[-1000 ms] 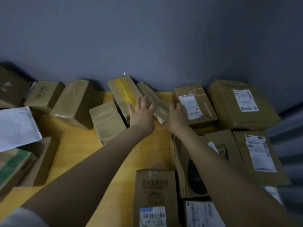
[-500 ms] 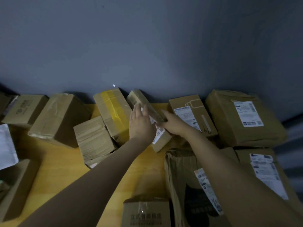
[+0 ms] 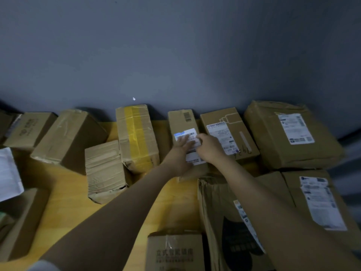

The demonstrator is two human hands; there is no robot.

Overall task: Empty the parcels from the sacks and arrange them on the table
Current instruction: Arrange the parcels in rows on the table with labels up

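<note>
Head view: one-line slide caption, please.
Both hands, left hand and right hand, press a labelled narrow box flat among parcels.

we seem to be in a parcel sorting room: taped cardboard parcels with shipping labels crowd a yellow table around our hands, a bare grey wall beyond them.

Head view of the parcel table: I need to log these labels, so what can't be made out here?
- Narrow box: its label is partly covered by the left hand and right hand.
- Big parcel: label print too small and dim.
- White packet: cut off by the left edge.
- Printed box: cut off by the bottom edge.
</note>
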